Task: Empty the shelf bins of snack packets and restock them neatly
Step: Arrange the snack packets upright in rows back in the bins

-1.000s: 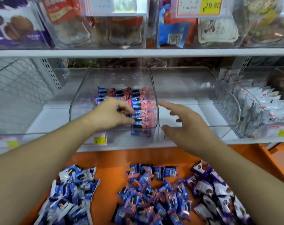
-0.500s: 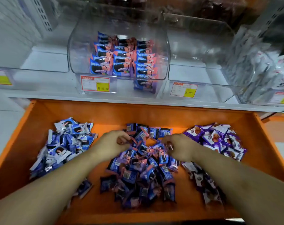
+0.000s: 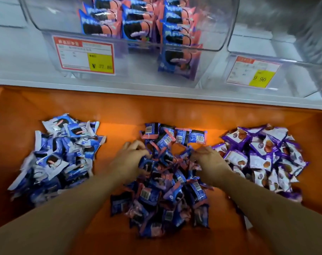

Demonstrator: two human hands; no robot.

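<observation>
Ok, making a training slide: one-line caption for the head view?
Both hands, left hand and right hand, gather blue-pink packets in the orange tray.

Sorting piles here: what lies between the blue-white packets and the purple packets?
The head view shows the blue-pink packet pile, with both hands in it.

Bright, even light from overhead — an orange glow pools on the tray floor (image 3: 119, 129) behind the heaps. White glare streaks the clear bin (image 3: 221, 34). Everything is softly motion-blurred; the price label (image 3: 85, 55) print is unreadable. Wide-angle bending bows the shelf edge (image 3: 156, 91) — forearms swell at the bottom.
</observation>
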